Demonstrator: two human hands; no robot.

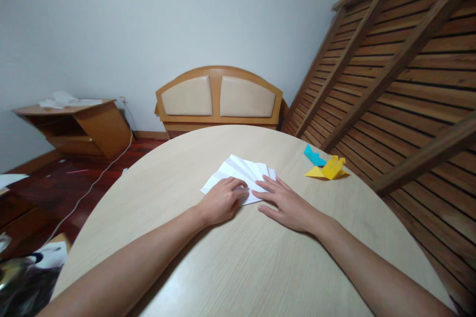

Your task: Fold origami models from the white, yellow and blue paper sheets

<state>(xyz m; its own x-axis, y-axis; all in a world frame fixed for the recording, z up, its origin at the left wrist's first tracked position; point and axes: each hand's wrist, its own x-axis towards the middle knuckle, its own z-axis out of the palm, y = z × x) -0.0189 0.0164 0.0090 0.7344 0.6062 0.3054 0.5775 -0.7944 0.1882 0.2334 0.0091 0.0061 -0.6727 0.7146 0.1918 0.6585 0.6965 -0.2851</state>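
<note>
Left hand (223, 201) loosely curled, knuckles up, fingertips pressing the near edge of the white paper (238, 177). Right hand (286, 204) flat and spread, palm down, fingertips on the paper's right near corner, heel on the tabletop (230, 267). Nothing pinched or lifted; both hands holding the sheet down.

Paper near the middle of the tabletop, just beyond the hands, lying flat. Several creases already in it, fanning out from the near side toward the far edge, so apparently part-folded: pleats laid, no finished shape yet. Seemingly in the middle of flattening a fold, with more folding likely left.

Further right, well apart from the hands, a yellow figure (329, 168) and a blue figure (314, 156), touching or nearly so, both seemingly finished.

Count: two hands, one white paper, one yellow figure, one blue figure, so three paper pieces in all.

Beyond the tabletop: one headboard (219, 96) against the wall, one slatted frame (401, 69) leaning at right, one low shelf (80, 126) at left.
</note>
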